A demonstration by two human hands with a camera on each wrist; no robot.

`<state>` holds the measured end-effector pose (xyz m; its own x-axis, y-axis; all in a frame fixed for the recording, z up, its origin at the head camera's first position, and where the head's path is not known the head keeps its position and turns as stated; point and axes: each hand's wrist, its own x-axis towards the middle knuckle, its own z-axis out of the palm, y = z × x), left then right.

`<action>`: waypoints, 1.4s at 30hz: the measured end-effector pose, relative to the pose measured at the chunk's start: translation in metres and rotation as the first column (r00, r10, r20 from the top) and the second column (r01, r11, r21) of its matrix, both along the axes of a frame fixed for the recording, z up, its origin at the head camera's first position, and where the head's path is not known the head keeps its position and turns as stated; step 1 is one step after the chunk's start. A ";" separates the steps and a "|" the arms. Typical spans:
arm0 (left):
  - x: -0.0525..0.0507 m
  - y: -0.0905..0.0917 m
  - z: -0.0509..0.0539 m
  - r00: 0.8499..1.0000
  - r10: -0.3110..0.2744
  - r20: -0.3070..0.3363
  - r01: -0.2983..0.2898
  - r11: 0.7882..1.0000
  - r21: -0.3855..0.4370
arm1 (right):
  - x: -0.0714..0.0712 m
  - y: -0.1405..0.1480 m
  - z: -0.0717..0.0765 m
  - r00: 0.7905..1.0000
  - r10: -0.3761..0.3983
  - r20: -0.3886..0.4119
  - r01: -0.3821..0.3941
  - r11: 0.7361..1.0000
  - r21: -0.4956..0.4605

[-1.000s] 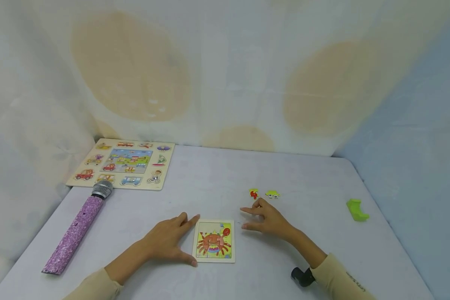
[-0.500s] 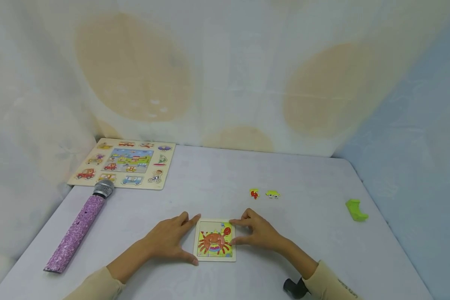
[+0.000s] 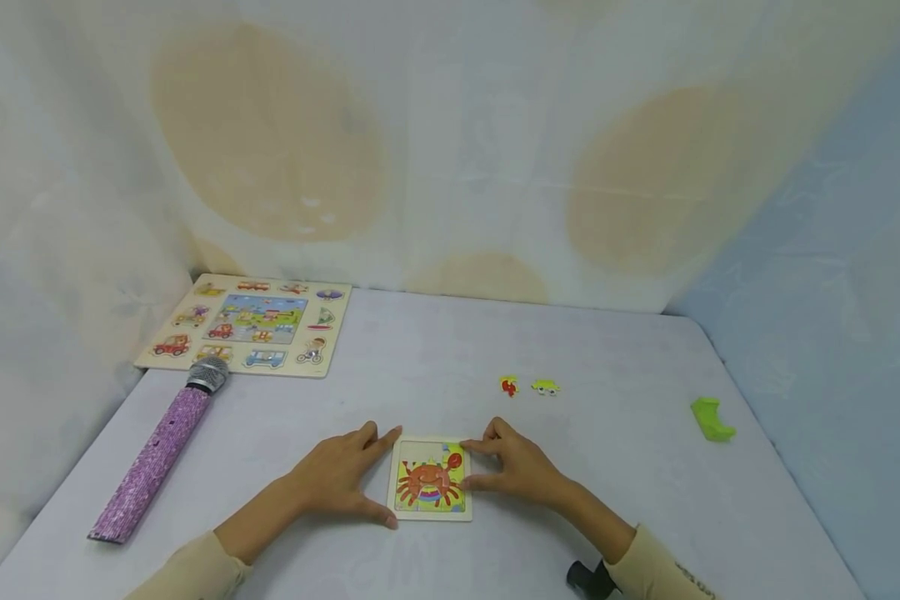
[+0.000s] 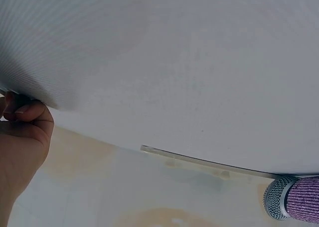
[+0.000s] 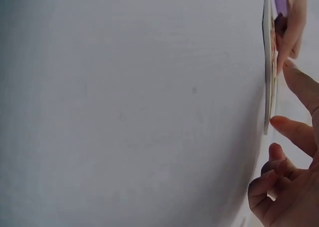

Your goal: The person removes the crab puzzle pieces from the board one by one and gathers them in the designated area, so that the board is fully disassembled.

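A small square wooden jigsaw puzzle (image 3: 429, 498) with a red crab picture lies flat on the table, and bare board shows at its upper left. My left hand (image 3: 336, 477) rests along its left edge, thumb and index finger spread to the two corners. On the right side, the thumb and index finger of my right hand (image 3: 523, 468) touch the puzzle's right part, both fairly straight. The right wrist view shows the puzzle edge-on, with the other fingers of that hand curled. Two loose puzzle pieces, one red and yellow (image 3: 508, 386), one yellow-green with eyes (image 3: 546, 387), lie beyond.
A larger wooden vehicle puzzle board (image 3: 322, 350) lies at the back left. A microphone with a purple glittery handle (image 3: 150, 467) lies at its near edge. To the right sits a lime-green curved block (image 3: 712, 420). A black object (image 3: 591, 579) is by the right sleeve.
My right hand has moved left and nearer, from beside the loose pieces onto the crab puzzle's right side. Over the last half second it stays there. The left hand keeps its place.
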<state>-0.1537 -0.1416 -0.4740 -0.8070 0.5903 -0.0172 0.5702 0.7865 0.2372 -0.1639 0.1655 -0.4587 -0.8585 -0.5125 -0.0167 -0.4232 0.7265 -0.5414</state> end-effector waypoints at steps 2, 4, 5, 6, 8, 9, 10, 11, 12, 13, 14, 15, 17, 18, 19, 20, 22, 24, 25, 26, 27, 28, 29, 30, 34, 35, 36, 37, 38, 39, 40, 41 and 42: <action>0.000 0.000 0.001 1.000 -0.003 -0.012 0.003 1.000 0.001 | 0.001 -0.003 0.003 0.999 0.018 -0.033 -0.016 0.998 0.066; 0.000 0.000 0.001 1.000 -0.007 -0.026 0.007 1.000 0.007 | 0.001 -0.006 0.006 0.998 0.040 -0.052 -0.034 0.993 0.111; 0.000 0.001 0.001 1.000 -0.007 -0.030 0.007 1.000 0.010 | 0.000 -0.007 0.007 0.998 0.043 -0.051 -0.037 0.992 0.119; 0.000 0.001 0.002 0.999 -0.007 -0.031 0.007 1.000 0.014 | 0.000 -0.009 0.008 0.999 0.037 -0.036 -0.033 0.993 0.113; 0.000 0.001 0.002 1.000 -0.005 -0.027 0.005 1.000 0.015 | -0.002 -0.010 0.007 1.000 0.019 0.001 -0.019 0.997 0.073; 0.000 0.001 0.002 1.000 -0.004 -0.023 0.004 1.000 0.014 | -0.003 -0.011 0.007 1.000 0.007 0.021 -0.008 0.999 0.044; 0.000 0.001 0.002 1.000 -0.004 -0.017 0.004 1.000 0.013 | -0.003 -0.011 0.006 0.999 -0.007 0.042 0.006 1.000 0.013; 0.000 0.002 0.002 1.000 0.000 -0.011 0.000 1.000 0.010 | -0.004 -0.012 0.004 0.998 -0.024 0.060 0.025 1.000 -0.014; 0.000 0.002 0.002 1.000 -0.002 -0.009 0.002 1.000 0.012 | -0.004 -0.012 0.003 0.997 -0.037 0.075 0.040 0.998 -0.045; 0.000 0.001 0.002 1.000 -0.002 -0.009 0.002 1.000 0.011 | -0.004 -0.012 0.002 0.996 -0.045 0.083 0.051 0.996 -0.076; 0.001 0.001 0.002 1.000 -0.003 -0.010 0.003 1.000 0.010 | -0.004 -0.012 0.000 0.995 -0.054 0.089 0.063 0.993 -0.103; 0.002 0.002 0.002 1.000 -0.006 -0.016 0.006 1.000 0.011 | -0.004 -0.013 -0.001 0.994 -0.064 0.090 0.074 0.990 -0.121; 0.005 0.005 0.003 0.999 -0.020 -0.029 0.021 1.000 0.008 | -0.003 -0.014 -0.003 0.994 -0.078 0.082 0.089 0.985 -0.147; 0.008 0.007 0.004 0.999 -0.036 -0.036 0.036 0.999 0.009 | -0.003 -0.014 -0.003 0.994 -0.082 0.078 0.093 0.983 -0.157; 0.011 0.010 0.005 0.997 -0.056 -0.045 0.056 0.998 0.007 | -0.003 -0.014 -0.004 0.994 -0.083 0.069 0.093 0.982 -0.161; 0.014 0.014 0.006 0.995 -0.081 -0.061 0.082 0.997 0.007 | -0.003 -0.015 -0.004 0.994 -0.088 0.063 0.097 0.982 -0.161; 0.020 0.023 0.008 0.987 -0.131 -0.096 0.132 0.991 0.007 | -0.003 -0.015 -0.004 0.994 -0.096 0.054 0.103 0.982 -0.159; 0.024 0.030 0.010 0.975 -0.170 -0.144 0.173 0.985 0.003 | -0.003 -0.015 -0.005 0.993 -0.105 0.055 0.112 0.982 -0.155; 0.025 0.033 0.009 0.969 -0.180 -0.169 0.182 0.983 -0.004 | -0.003 -0.016 -0.004 0.993 -0.109 0.054 0.116 0.981 -0.152; 0.025 0.035 0.009 0.965 -0.184 -0.189 0.185 0.983 -0.012 | -0.003 -0.016 -0.005 0.992 -0.114 0.056 0.122 0.981 -0.150; 0.025 0.036 0.009 0.962 -0.185 -0.203 0.185 0.983 -0.017 | -0.003 -0.017 -0.005 0.992 -0.116 0.056 0.123 0.981 -0.150; 0.025 0.038 0.008 0.959 -0.187 -0.213 0.186 0.982 -0.025 | -0.003 -0.017 -0.005 0.990 -0.123 0.065 0.132 0.980 -0.152; 0.024 0.039 0.007 0.957 -0.189 -0.219 0.187 0.982 -0.030 | -0.003 -0.017 -0.005 0.989 -0.128 0.069 0.138 0.978 -0.154; 0.023 0.039 0.006 0.957 -0.190 -0.220 0.188 0.982 -0.033 | -0.002 -0.018 -0.005 0.989 -0.133 0.071 0.143 0.977 -0.156; 0.021 0.040 0.002 0.957 -0.198 -0.211 0.195 0.980 -0.032 | -0.002 -0.018 -0.006 0.985 -0.153 0.081 0.165 0.968 -0.186; 0.021 0.041 0.002 0.958 -0.197 -0.207 0.195 0.980 -0.028 | -0.001 -0.017 -0.006 0.985 -0.153 0.078 0.165 0.967 -0.193; 0.020 0.041 0.002 0.959 -0.196 -0.205 0.195 0.980 -0.023 | -0.001 -0.017 -0.006 0.985 -0.153 0.075 0.165 0.966 -0.199; 0.020 0.042 0.003 0.960 -0.195 -0.202 0.195 0.981 -0.021 | -0.001 -0.016 -0.007 0.986 -0.152 0.071 0.164 0.965 -0.206; 0.019 0.043 0.003 0.961 -0.194 -0.200 0.194 0.981 -0.020 | 0.000 -0.016 -0.008 0.987 -0.148 0.066 0.159 0.964 -0.212; 0.019 0.044 0.004 0.961 -0.194 -0.196 0.194 0.981 -0.019 | 0.000 -0.015 -0.008 0.987 -0.148 0.062 0.158 0.963 -0.216; 0.019 0.045 0.004 0.962 -0.194 -0.191 0.193 0.981 -0.021 | 0.000 -0.015 -0.009 0.987 -0.148 0.057 0.157 0.963 -0.221; 0.018 0.045 0.004 0.963 -0.195 -0.184 0.194 0.981 -0.025 | 0.001 -0.015 -0.009 0.988 -0.148 0.050 0.155 0.962 -0.224; 0.017 0.046 0.004 0.965 -0.195 -0.177 0.193 0.981 -0.031 | 0.001 -0.015 -0.010 0.988 -0.148 0.038 0.152 0.963 -0.221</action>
<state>-0.1363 -0.0959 -0.4696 -0.6678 0.7365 0.1075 0.7443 0.6590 0.1083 -0.1630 0.1504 -0.4691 -0.9265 -0.3707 0.0647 -0.3056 0.6407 -0.7043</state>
